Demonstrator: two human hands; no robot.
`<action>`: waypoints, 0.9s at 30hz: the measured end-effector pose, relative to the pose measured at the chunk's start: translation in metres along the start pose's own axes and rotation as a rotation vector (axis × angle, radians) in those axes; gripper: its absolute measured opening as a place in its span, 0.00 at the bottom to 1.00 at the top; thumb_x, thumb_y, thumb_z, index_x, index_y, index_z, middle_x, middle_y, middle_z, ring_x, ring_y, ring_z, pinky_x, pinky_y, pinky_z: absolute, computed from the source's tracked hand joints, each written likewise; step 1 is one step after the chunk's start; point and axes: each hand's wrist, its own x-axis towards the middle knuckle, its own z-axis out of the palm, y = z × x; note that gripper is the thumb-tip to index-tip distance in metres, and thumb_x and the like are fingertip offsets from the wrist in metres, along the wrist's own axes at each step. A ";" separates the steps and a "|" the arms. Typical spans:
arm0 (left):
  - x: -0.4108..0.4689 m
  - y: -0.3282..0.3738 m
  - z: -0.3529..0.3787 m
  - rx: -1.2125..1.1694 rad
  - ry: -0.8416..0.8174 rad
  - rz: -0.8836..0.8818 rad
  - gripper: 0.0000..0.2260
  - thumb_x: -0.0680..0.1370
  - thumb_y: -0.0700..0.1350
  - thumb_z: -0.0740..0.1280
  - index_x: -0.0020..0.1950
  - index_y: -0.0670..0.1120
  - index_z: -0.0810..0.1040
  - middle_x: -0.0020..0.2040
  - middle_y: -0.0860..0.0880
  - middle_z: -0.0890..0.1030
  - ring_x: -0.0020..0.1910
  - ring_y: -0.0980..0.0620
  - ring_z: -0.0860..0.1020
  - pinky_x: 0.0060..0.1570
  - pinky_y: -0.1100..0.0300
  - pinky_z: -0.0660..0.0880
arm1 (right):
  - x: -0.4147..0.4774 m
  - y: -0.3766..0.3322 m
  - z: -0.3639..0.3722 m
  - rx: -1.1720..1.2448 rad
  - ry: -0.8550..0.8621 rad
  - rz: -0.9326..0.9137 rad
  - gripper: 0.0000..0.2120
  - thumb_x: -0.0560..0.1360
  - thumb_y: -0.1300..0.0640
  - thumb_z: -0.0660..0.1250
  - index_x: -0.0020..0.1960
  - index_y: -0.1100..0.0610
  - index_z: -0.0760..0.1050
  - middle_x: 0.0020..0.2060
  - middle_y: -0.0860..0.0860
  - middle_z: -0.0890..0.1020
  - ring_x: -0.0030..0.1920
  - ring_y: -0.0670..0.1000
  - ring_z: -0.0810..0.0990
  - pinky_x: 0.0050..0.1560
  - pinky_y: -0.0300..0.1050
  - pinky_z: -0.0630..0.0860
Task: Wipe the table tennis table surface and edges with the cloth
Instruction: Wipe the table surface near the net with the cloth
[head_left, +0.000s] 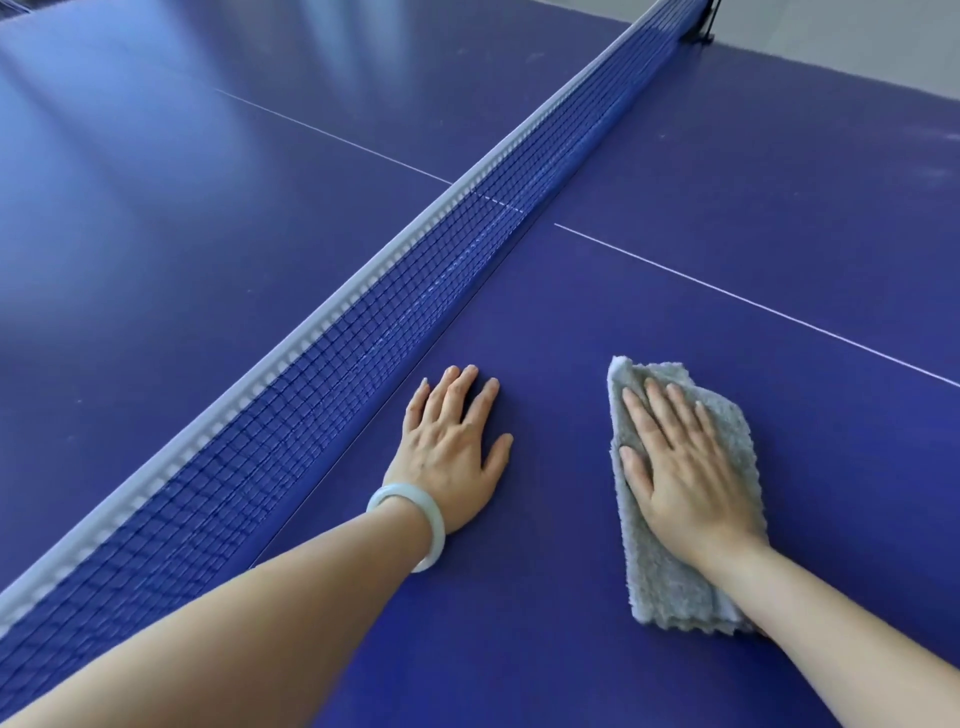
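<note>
Hands work on a blue table tennis table (675, 156), seen from above. A folded grey cloth (685, 519) lies flat on the near half, right of the net (395, 306). The right hand (680, 467) presses it with straight, spread fingers. The left hand (457, 447), also flat and holding nothing, braces on the bare surface just beside the net. Wiping well probably means even palm pressure, long overlapping strokes, and keeping the folds from bunching; faint marks at the far right seem to need attention.

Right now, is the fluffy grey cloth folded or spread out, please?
Folded. The fluffy grey cloth shows doubled layers at its near edge and far corner, pressed flat under the right hand.
</note>
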 end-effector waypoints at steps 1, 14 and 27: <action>0.001 0.000 0.001 -0.001 0.002 -0.001 0.28 0.81 0.60 0.51 0.80 0.52 0.56 0.80 0.49 0.55 0.80 0.49 0.48 0.77 0.52 0.38 | -0.022 0.000 0.001 -0.008 0.002 0.079 0.32 0.80 0.42 0.35 0.81 0.53 0.42 0.81 0.51 0.44 0.81 0.50 0.40 0.80 0.50 0.40; -0.087 0.006 -0.023 0.081 -0.177 -0.071 0.30 0.83 0.59 0.48 0.81 0.52 0.42 0.81 0.48 0.39 0.78 0.48 0.34 0.75 0.45 0.32 | -0.068 -0.068 0.016 0.016 0.005 0.303 0.32 0.82 0.45 0.44 0.82 0.56 0.41 0.81 0.55 0.43 0.81 0.56 0.40 0.80 0.56 0.41; -0.158 -0.036 -0.059 -0.370 -0.457 -0.241 0.32 0.84 0.44 0.54 0.78 0.55 0.34 0.77 0.56 0.30 0.72 0.55 0.25 0.72 0.48 0.26 | -0.121 -0.175 0.023 0.086 -0.088 -0.323 0.30 0.82 0.44 0.50 0.82 0.54 0.53 0.81 0.51 0.51 0.81 0.53 0.48 0.77 0.55 0.48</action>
